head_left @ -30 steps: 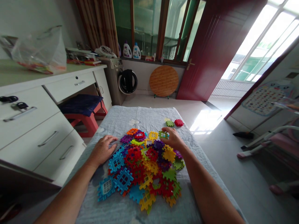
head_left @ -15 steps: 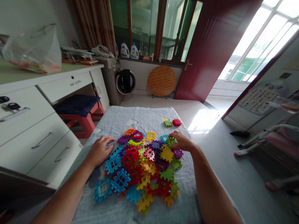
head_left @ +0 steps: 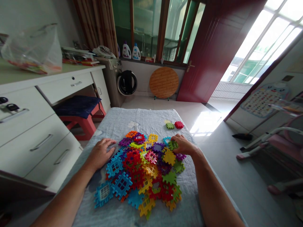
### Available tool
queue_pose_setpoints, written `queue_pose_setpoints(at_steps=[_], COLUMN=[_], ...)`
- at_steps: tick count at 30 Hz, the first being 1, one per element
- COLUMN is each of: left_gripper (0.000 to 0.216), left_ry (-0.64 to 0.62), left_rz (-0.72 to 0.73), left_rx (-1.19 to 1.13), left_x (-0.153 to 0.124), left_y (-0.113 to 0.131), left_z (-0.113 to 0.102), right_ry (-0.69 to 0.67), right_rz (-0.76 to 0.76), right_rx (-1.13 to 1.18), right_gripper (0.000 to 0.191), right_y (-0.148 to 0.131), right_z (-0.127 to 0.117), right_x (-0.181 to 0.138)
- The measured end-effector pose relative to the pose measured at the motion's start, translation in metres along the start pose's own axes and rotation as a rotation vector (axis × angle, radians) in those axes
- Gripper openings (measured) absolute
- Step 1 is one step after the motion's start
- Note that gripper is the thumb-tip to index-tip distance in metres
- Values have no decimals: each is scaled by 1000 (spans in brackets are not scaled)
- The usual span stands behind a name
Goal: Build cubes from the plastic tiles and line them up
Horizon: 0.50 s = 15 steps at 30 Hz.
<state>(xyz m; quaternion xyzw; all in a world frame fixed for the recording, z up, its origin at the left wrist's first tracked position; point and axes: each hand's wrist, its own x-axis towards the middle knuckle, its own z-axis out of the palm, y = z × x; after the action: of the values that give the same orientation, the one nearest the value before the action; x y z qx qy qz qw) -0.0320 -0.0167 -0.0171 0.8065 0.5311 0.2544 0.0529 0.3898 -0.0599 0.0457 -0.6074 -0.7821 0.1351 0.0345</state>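
Note:
A heap of colourful plastic interlocking building tiles (head_left: 136, 157) lies on the cloth-covered table (head_left: 142, 118). My right hand (head_left: 184, 144) is at the heap's far right side, thumb and fingers closed on a green tile (head_left: 173, 145). Beside that tile are a yellow tile (head_left: 169, 156) and a light blue window tile (head_left: 166, 140). My left hand (head_left: 102, 152) rests on the cloth left of the heap, fingers apart and holding nothing. Closest to it is a blue window tile (head_left: 115, 166). Farther back, a green tile (head_left: 169, 125) and a red tile (head_left: 179, 125) lie side by side, away from the heap.
Left of the table stand a white desk (head_left: 71, 74) with drawers and a red stool (head_left: 86, 124) with a dark cushion. A washing machine (head_left: 115, 80) and a round wooden board (head_left: 164, 82) are at the back. A pink chair (head_left: 279, 143) stands at the right.
Almost nothing differs. My right hand stays at the green tile, its fingers shifted very slightly, and my left hand keeps its place. The view has tilted a little.

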Motion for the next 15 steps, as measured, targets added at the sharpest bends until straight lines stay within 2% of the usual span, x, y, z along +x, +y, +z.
queue_pose_setpoints(at_steps=[15], left_gripper=[33], left_ry=[9], left_rz=[-5], left_rx=[-2], left_x=[0], left_y=[0], left_z=[1], right_ry=[15], right_rz=[-27], right_rx=[-19], right_gripper=[55], right_y=[0], right_z=[3], right_x=[2])
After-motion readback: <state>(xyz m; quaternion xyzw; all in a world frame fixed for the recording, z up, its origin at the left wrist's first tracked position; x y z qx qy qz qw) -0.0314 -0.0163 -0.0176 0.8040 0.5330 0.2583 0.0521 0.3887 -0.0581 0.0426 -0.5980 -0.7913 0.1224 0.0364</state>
